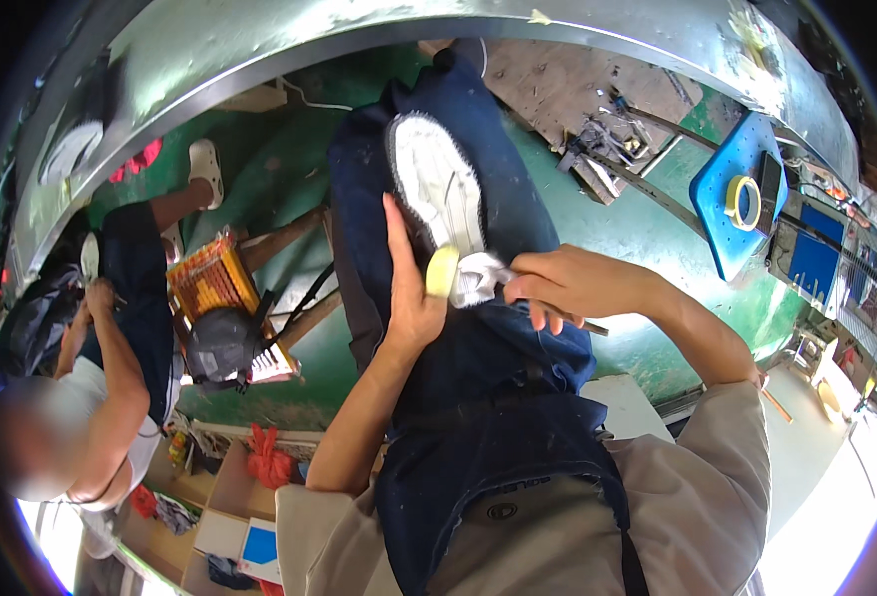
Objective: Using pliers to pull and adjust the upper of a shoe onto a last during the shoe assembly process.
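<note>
A shoe upper [438,174] lies across my lap with its white underside up and a dark gathered edge around it. My left hand [414,298] is wrapped round its near left side, with a yellow cover [442,271] on the thumb. At the near end is a loose, crumpled white flap [476,278]. My right hand [558,283] grips a slim metal hand tool [597,328], its tip at that flap and its handle end sticking out past my fingers. My fingers hide most of the tool, so its exact kind cannot be told. Dark blue apron cloth [518,189] lies beneath the shoe.
A metal bench edge [359,50] curves across the far side. On the right, a blue perforated board [717,214] carries a tape roll [743,203]. Scraps lie on a wooden board [597,89]. At left, a seated co-worker [111,348] handles something beside a beaded stool [210,278].
</note>
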Demonstrator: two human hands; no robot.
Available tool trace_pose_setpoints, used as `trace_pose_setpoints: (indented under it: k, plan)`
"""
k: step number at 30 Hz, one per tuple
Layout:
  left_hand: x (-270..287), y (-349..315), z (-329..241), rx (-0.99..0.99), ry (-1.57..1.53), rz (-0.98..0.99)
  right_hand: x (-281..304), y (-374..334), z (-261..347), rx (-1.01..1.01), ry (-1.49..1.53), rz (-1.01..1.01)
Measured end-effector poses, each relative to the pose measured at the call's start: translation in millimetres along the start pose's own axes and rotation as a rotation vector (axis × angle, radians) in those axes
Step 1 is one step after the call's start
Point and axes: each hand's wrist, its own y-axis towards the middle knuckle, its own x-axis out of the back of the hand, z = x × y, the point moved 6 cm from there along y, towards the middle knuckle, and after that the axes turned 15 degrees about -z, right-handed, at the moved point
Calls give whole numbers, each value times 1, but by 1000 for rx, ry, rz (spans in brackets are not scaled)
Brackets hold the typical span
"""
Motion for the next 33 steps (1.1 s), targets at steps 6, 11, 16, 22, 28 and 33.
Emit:
trace_pose_setpoints:
  k: [6,11,16,22,28,33]
  plan:
    - [-2,13,-4,-8,-44,57,7,-19,54,970,-685,-924]
    - [-7,14,8,37,-79,127,-3,19,48,660,-1016,-641]
    - [-5,8,18,49,75,90,2,4,60,1039,-837,-982]
    - [3,30,27,361,-335,-53,20,16,46,259,-190,-470]
    - [-6,54,24,512,-719,-21,34,24,77,236,-13,-237]
    - [-3,54,34,571,-718,-64,13,29,49,525,-530,-683]
